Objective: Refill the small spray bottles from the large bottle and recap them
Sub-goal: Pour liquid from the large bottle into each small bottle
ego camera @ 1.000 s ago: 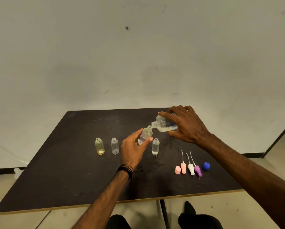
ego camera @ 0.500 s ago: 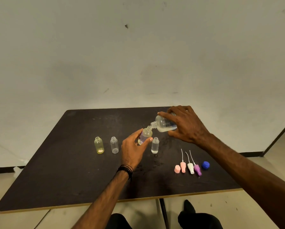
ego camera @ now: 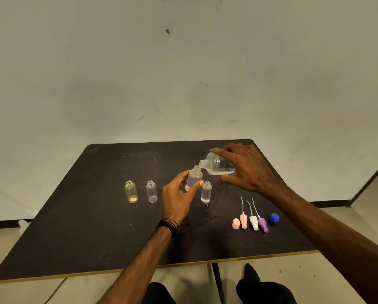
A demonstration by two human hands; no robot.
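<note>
- Centre of frame: left hand point(ego camera: 177, 199) has its fingers wrapped round a small bottle point(ego camera: 193, 178), lifted and tilted toward the right.
- Right hand point(ego camera: 248, 170) grips the large bottle point(ego camera: 218, 164) from above, fingers curled over its body — bottle lies nearly level, its neck at the small bottle's mouth. Pour in progress, I judge.
- Large bottle looks thin clear plastic, partly full: light, probably squeezable, so I'd hold it mid-body and not clamp hard.
- Small bottle is narrow and smooth, possibly wet — I'd take it low on the barrel.
- On the tabletop point(ego camera: 74, 227): yellow bottle point(ego camera: 131, 191), clear bottle point(ego camera: 151, 191) left of centre, another clear one point(ego camera: 206, 192) just beside the left thumb, all uncapped.
- Lower right: spray tops point(ego camera: 252, 222) and blue cap point(ego camera: 273, 218), lying loose.
</note>
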